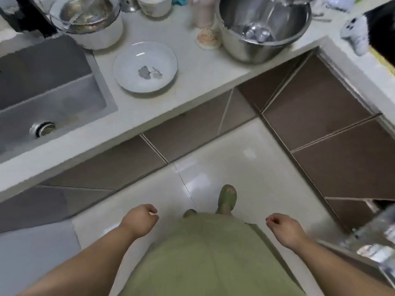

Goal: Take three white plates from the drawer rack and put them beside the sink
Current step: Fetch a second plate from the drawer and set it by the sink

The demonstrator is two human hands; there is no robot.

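sink: grey rectangular matte steel basin point(42, 97), round metal drain point(42, 129) in its near floor, set in the pale smooth stone counter point(203, 82)
pot: white round cooker pot with clear glass lid point(89, 20), behind the sink's far right corner, on counter
left hand: point(140, 220) bare, fingers loosely curled, not closed tight, holds nothing, touches nothing; hangs over the glossy cream floor tile point(235, 157), well in front of the sink
plate: white glossy shallow round ceramic plate with grey flower print in centre point(145, 67), lying flat on counter just right of the sink, apart from its rim; looks like more than one rim at its near edge, count cannot tell
shell-like thing: small pinkish ribbed object point(208, 38), right of plate, far from sink, blurred
bowl: large shiny round stainless steel bowl point(263, 26), further right of sink than plate, small silvery rounded pieces inside
cabinets: brown flat matte cabinet fronts point(316, 107) with thin pale seams, under counter, all look closed here
clothing: olive green soft fabric garment point(205, 253), green sandal point(227, 198) on tile
right hand: point(282, 227) bare, fingers half curled, thumb and fingers apart, empty, touching nothing
rack: blurred metallic clutter point(376, 238) at far right edge, farthest from sink, cannot tell what it is
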